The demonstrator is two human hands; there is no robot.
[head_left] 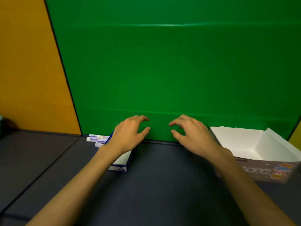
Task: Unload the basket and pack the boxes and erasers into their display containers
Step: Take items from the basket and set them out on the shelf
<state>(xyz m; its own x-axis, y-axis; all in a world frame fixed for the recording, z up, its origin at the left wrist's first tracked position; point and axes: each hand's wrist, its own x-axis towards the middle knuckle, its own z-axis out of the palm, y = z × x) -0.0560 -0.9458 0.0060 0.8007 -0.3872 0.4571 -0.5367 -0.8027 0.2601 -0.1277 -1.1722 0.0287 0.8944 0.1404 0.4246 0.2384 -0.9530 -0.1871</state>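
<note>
My left hand (130, 132) and my right hand (192, 134) hover side by side in front of the green backdrop, fingers loosely curled, holding nothing. Under my left wrist lies a small white and blue display box (121, 162), mostly hidden by the forearm. Several white erasers with blue sleeves (97, 139) lie loose on the dark surface just left of that box. To the right stands a larger open display container (241, 141) with a white inside and a printed grey front; its visible inside holds nothing. No basket is in view.
A dark padded surface (154, 176) with seams runs across the foreground. A green backdrop (162, 70) rises directly behind the hands, with an orange wall (24, 70) to the left. A dark object (6, 124) sits at the far left edge.
</note>
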